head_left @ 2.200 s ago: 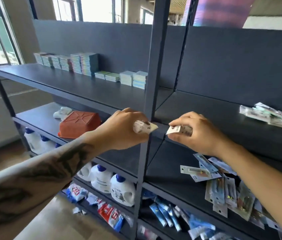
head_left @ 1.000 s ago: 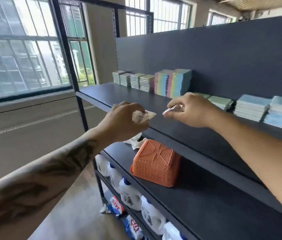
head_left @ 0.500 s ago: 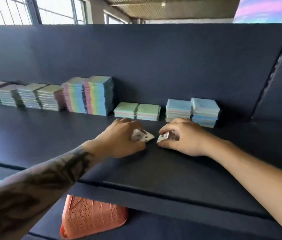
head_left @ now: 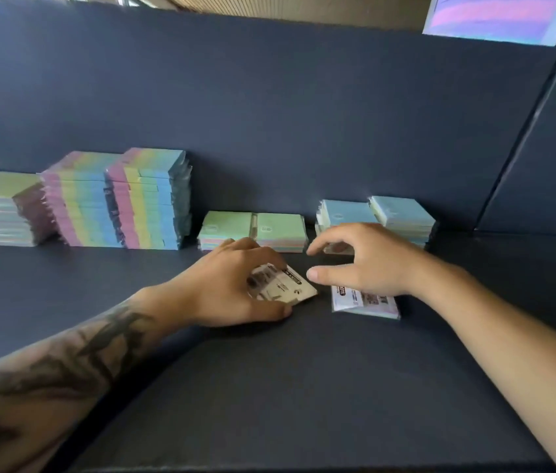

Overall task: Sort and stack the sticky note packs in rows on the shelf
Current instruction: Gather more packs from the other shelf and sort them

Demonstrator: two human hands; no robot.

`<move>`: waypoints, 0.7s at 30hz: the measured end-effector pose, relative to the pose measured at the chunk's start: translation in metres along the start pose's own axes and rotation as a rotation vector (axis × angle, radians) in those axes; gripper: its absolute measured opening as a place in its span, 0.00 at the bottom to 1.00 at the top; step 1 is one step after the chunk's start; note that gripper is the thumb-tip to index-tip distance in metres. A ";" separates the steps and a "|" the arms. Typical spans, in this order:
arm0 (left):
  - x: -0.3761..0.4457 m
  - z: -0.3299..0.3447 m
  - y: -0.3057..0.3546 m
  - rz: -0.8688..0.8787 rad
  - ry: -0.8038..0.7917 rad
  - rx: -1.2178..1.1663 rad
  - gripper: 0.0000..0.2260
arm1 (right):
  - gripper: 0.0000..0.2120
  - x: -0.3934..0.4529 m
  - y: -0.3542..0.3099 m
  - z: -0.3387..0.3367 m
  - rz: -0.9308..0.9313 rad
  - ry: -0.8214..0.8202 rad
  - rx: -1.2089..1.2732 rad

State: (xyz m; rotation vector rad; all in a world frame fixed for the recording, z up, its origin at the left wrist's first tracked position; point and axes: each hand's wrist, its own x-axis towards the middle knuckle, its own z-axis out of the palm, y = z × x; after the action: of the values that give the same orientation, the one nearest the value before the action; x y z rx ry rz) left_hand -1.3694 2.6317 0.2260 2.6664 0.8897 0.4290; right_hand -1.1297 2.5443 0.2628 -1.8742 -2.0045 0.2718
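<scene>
Sticky note stacks (head_left: pixel 148 199) are lined along the back of the shelf (head_left: pixel 304 387), one pack (head_left: pixel 281 285) is gripped in front of them by the left hand (head_left: pixel 232 285), another pack (head_left: pixel 365 302) lies beneath the right hand (head_left: pixel 365 261), fingers spread apart.

Dark shelf (head_left: pixel 304 387): sticky note stacks (head_left: pixel 148 199) rowed along back; loose pack (head_left: pixel 365 302) mid-shelf.
</scene>
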 end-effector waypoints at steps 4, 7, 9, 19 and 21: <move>-0.001 0.005 -0.003 -0.010 0.080 -0.070 0.29 | 0.11 0.002 -0.001 0.021 -0.053 -0.020 0.049; 0.000 0.006 -0.001 -0.003 0.092 -0.093 0.27 | 0.15 -0.004 -0.002 0.031 -0.083 -0.011 -0.016; 0.001 0.006 0.000 0.001 0.103 -0.102 0.26 | 0.15 -0.008 -0.001 0.033 -0.103 0.027 -0.043; 0.001 0.003 0.005 -0.018 0.144 -0.509 0.21 | 0.03 -0.003 0.000 0.036 -0.239 0.218 0.169; -0.002 0.001 0.009 -0.026 0.174 -0.555 0.26 | 0.03 -0.004 -0.002 0.033 -0.236 0.240 0.216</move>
State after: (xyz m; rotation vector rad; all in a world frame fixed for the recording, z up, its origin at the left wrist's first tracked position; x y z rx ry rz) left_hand -1.3655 2.6238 0.2280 2.1307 0.7186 0.7831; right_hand -1.1442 2.5445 0.2329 -1.4511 -1.9238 0.1797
